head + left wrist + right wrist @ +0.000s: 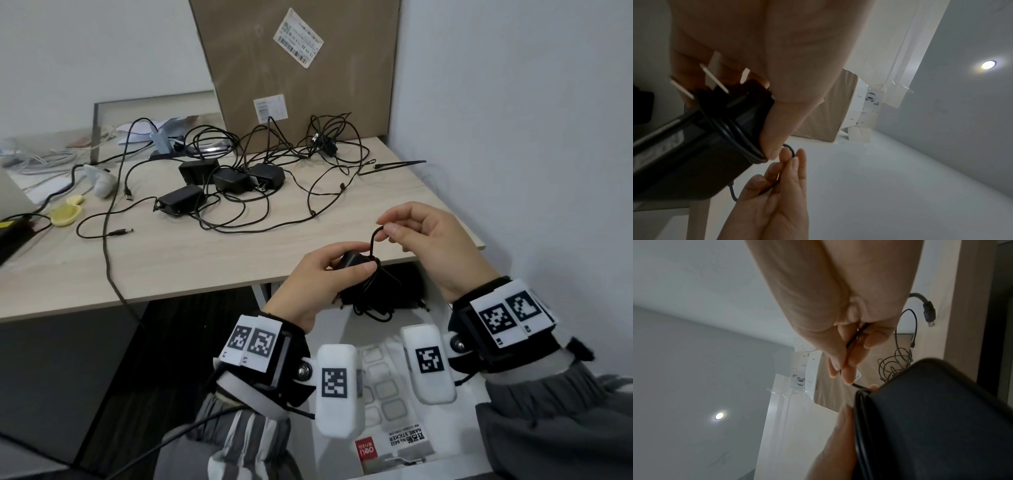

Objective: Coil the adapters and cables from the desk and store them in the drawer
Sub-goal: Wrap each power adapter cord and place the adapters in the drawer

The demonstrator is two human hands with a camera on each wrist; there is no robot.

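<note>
Left hand (308, 274) gripping adapter (352, 260), right hand (424, 240) pinching its cable (375, 236) end; wrap nearly finished, several adapters (222, 181) still tangled on tabletop (205, 260).

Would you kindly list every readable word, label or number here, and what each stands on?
"deli": red logo on the white sticker pack in the open drawer.
"NAME STICKER": same pack, upside down.
Shipping label on the brown cardboard box: print too blurred.
Small white box label: unreadable.

Black adapter (352, 259), cable (373, 240) wound around it, above drawer (442, 298).
</note>
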